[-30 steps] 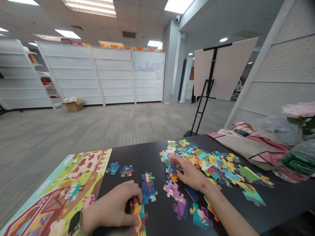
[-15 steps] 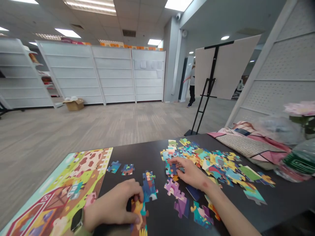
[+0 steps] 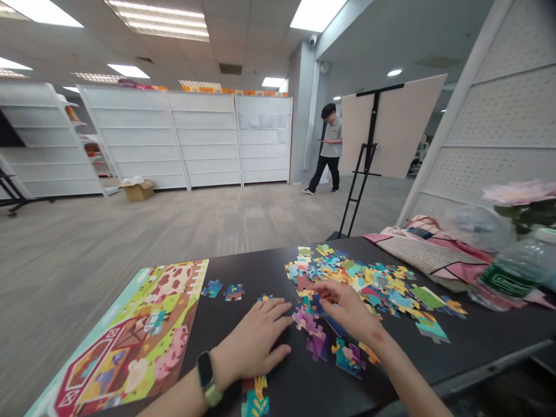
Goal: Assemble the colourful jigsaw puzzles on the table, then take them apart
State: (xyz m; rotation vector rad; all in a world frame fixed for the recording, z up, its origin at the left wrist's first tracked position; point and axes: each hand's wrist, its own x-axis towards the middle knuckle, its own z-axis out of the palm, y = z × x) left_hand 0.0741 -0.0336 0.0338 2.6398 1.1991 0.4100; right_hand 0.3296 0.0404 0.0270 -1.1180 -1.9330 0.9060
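My left hand [image 3: 260, 336] lies palm down with its fingers spread over a joined strip of puzzle pieces [image 3: 256, 399], hiding most of it. The strip's lower end and a bit of its top show. At the near left edge of a heap of jigsaw pieces [image 3: 360, 278], my right hand [image 3: 345, 307] has its fingers curled together on a dark blue puzzle piece [image 3: 318, 303]. Purple puzzle pieces [image 3: 311, 335] lie just below those fingertips. A teal piece with pink [image 3: 348, 357] rests closer to me. Two small clusters [image 3: 212, 288] [image 3: 234, 292] sit beyond my left hand.
A farm picture sheet [image 3: 143, 330] covers the table's left side. On the right are a pink patterned cloth [image 3: 434, 249], a water bottle [image 3: 512, 272] and a pink flower [image 3: 519, 194]. Beyond the table stand an easel [image 3: 367, 150] and a walking person [image 3: 330, 150].
My left hand has moved right and away from me, its fingers opening from a grip on the strip. My right hand has shifted slightly right. The person has stepped out from behind the easel.
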